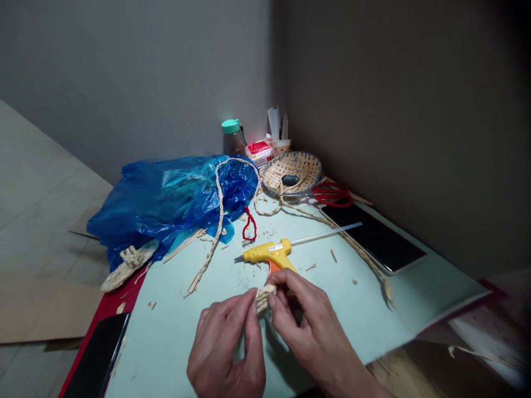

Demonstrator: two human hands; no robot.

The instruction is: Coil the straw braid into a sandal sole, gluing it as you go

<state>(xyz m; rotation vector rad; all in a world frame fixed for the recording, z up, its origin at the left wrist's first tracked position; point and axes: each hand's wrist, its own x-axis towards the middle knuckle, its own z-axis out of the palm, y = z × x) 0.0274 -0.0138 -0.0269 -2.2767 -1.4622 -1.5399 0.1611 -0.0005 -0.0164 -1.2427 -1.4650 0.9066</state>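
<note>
1. The left hand [228, 342] and right hand [305, 320] each pinch the braid [264, 297] at the fingertips.
2. The braid sits between them, neither hand nearer, above the worktop [166, 342]; its strands run roughly hand to hand, ends hidden.
3. The glue gun [269, 251] lies just beyond, nozzle toward the worktop's left edge.

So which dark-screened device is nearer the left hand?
The black phone, left of the left hand; the other, a pale-edged device, lies beyond the right hand, near the red-handled scissors.
</note>
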